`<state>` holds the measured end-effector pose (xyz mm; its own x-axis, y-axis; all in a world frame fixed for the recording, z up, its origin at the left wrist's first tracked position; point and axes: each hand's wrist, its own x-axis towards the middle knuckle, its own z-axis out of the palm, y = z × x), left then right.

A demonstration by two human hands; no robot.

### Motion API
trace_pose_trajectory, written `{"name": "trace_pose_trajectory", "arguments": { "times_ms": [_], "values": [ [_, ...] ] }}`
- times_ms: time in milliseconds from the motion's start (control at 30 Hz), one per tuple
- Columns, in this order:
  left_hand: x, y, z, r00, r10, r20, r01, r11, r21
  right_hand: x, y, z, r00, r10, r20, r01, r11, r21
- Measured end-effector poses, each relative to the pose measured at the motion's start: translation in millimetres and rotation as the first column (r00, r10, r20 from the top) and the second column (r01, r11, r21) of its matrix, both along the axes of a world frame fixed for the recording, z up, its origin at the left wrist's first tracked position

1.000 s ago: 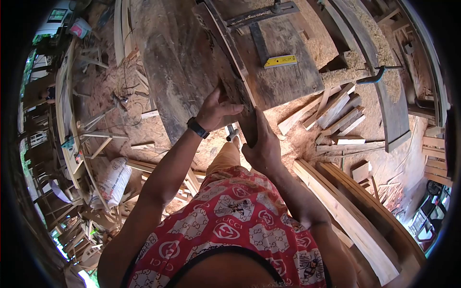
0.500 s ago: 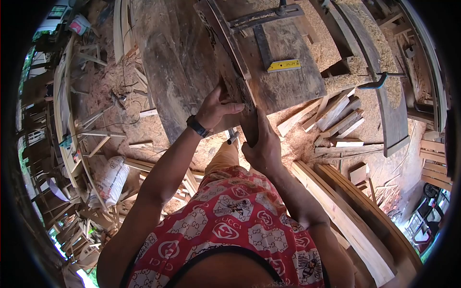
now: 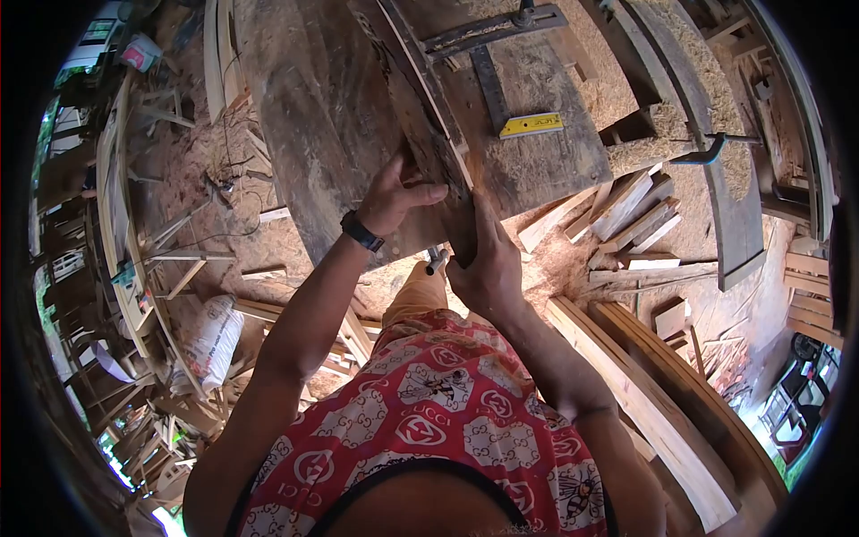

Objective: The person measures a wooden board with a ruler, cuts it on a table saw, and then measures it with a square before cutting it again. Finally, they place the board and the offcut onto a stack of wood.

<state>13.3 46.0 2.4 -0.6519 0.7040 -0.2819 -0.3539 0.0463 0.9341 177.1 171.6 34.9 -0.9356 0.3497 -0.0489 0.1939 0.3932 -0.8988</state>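
Note:
A long dark board [image 3: 419, 112] with a rough, pitted face stands tilted across the wooden worktop [image 3: 309, 116], its near end towards my body. My right hand [image 3: 488, 268] is closed round that near end. Higher up, my left hand [image 3: 394, 201], with a black watch on the wrist, grips the board's left side; its thumb lies across the face and its fingertips are partly hidden. Right of the board, a try square [image 3: 530, 124] with a yellow handle lies on the worktop. Beyond it is a dark metal clamp [image 3: 492, 31].
Offcuts [image 3: 631, 215] lie in a heap on the sawdust-covered floor to the right. A blue-handled clamp [image 3: 702, 152] grips a curved plank there. Long timbers [image 3: 644, 412] run close by my right side. A white sack [image 3: 215, 336] stands at the left.
My left hand has shifted slightly up and left along the board. The right hand keeps its hold, and the view has moved a little.

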Motion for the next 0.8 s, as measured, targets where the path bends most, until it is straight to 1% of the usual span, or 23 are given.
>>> {"name": "trace_pose_trajectory", "arguments": {
  "times_ms": [67, 133, 200, 367, 533, 633, 700, 800],
  "values": [
    [-3.8, -0.1, 3.5, 1.000, -0.003, 0.027, 0.003, 1.000, -0.025, -4.5, 0.4, 0.0, 1.000, -0.002, -0.015, 0.002, 1.000, 0.001],
    [-7.9, 0.0, 3.5, 0.999, -0.005, 0.054, 0.007, 0.999, -0.050, -9.3, 0.6, -1.4, 0.997, -0.017, -0.072, 0.019, 0.999, 0.030],
    [-12.2, 0.6, 1.2, 0.999, -0.008, 0.031, 0.008, 1.000, -0.008, -12.8, 0.8, -1.8, 0.998, -0.018, -0.061, 0.019, 1.000, 0.022],
    [-22.8, 0.7, 2.3, 1.000, -0.010, 0.026, 0.011, 1.000, -0.024, -23.0, 1.5, -4.4, 0.999, -0.017, -0.036, 0.018, 0.999, 0.032],
    [-36.7, -1.5, -6.9, 1.000, -0.028, 0.009, 0.029, 0.999, -0.015, -34.0, 2.4, -9.4, 0.997, -0.010, -0.081, 0.016, 0.997, 0.076],
    [-42.6, 0.4, -6.0, 0.998, -0.028, 0.055, 0.027, 1.000, 0.009, -41.7, 3.2, -9.0, 0.992, -0.016, -0.122, 0.029, 0.994, 0.103],
    [-45.2, 3.7, -4.7, 1.000, 0.024, 0.018, -0.024, 0.999, 0.049, -47.2, 3.4, -10.7, 0.990, -0.020, -0.139, 0.035, 0.994, 0.106],
    [-54.0, 2.7, -8.9, 1.000, -0.009, -0.019, 0.010, 0.999, 0.054, -53.9, 3.5, -13.1, 0.987, -0.023, -0.159, 0.043, 0.992, 0.121]
  ]
}}
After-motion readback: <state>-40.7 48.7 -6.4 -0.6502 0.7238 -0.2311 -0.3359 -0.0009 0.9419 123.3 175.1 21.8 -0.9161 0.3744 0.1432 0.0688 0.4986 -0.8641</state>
